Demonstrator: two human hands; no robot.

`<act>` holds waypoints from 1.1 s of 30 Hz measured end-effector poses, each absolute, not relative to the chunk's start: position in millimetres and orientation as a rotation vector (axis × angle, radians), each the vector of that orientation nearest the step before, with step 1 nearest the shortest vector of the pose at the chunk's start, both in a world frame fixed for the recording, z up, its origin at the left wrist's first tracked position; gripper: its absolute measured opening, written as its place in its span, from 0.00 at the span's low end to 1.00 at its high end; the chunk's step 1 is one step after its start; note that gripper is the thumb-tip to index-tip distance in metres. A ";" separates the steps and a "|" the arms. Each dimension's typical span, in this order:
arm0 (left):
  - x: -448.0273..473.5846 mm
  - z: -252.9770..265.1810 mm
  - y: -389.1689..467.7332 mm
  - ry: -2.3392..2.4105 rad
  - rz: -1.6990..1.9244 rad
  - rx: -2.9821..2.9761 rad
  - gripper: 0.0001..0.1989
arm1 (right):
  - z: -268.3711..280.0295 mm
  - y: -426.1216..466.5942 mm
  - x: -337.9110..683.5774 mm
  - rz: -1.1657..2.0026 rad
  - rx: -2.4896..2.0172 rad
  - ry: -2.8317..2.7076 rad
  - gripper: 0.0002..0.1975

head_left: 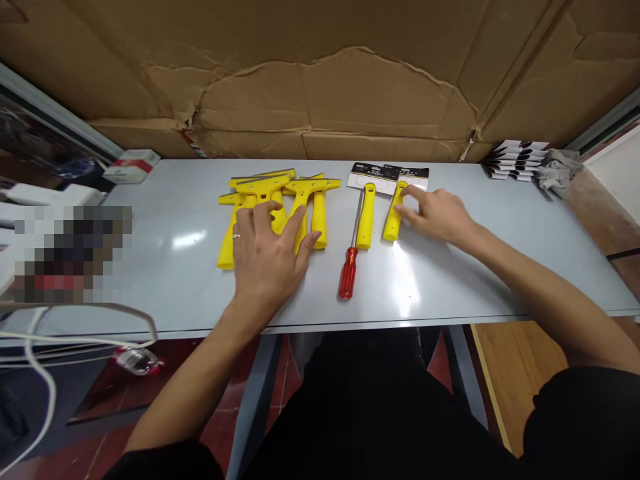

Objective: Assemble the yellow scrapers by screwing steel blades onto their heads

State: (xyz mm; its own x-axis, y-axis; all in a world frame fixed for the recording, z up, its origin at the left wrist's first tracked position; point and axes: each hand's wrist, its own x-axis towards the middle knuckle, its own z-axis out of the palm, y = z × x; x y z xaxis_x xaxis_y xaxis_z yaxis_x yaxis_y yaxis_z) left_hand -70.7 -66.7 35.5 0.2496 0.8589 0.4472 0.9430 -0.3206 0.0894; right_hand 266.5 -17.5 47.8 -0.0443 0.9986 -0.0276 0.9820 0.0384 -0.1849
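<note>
Several yellow T-shaped scrapers (263, 187) lie in an overlapping group on the table. Over their handles is my left hand (267, 247), fingers spread, its thumb by the rightmost yellow handle (319, 220); whether it touches them is hard to make out. My right hand (435, 212) has its index finger and thumb apart at the right side of a yellow scraper handle (393, 220), not closed around it. Left of that lies another yellow handle (367, 223), with a red-handled screwdriver (349, 272) alongside. Black-and-white packaging cards (373, 177) lie at the tops of these two handles.
Brown cardboard (330, 100) stands along the back of the grey table (190, 287). At the back right are a stack of folded black-and-white cards (517, 160) and grey gloves (560, 170). A small white-and-red box (132, 166) sits back left; white cables (45, 360) hang at the left.
</note>
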 end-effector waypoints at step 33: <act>-6.2 55.5 5.9 -1.658 -3.099 -2.487 0.50 | 13.5 -59.2 233.2 -0.448 -0.901 -2.112 0.20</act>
